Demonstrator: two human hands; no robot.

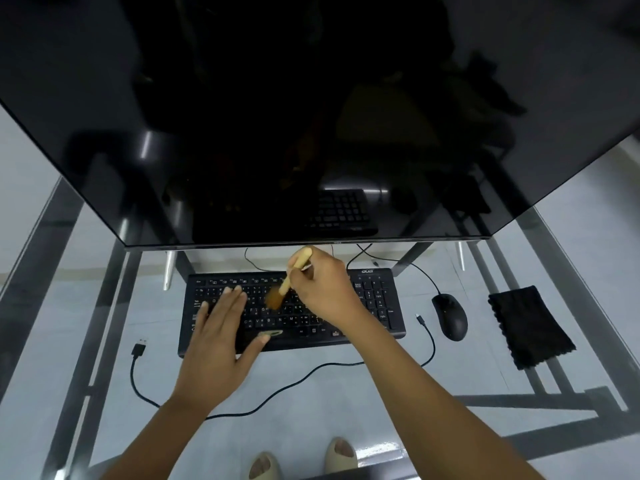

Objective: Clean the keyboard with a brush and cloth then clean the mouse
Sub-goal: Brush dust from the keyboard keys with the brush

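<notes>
A black keyboard [377, 299] lies on the glass desk below the monitor. My left hand [221, 327] rests flat on its left half, fingers straight and spread over the keys. My right hand [325, 289] grips the wooden handle of a small brush [289, 282], whose brown bristles touch the middle keys. A black mouse [450, 317] sits to the right of the keyboard. Further right lies a black cloth [530, 327], flat on the desk.
A large dark monitor [311, 116] overhangs the back of the glass desk [485, 375]. A loose black USB cable [138, 368] curls in front of the keyboard, its plugs at left and right. My feet show through the glass below.
</notes>
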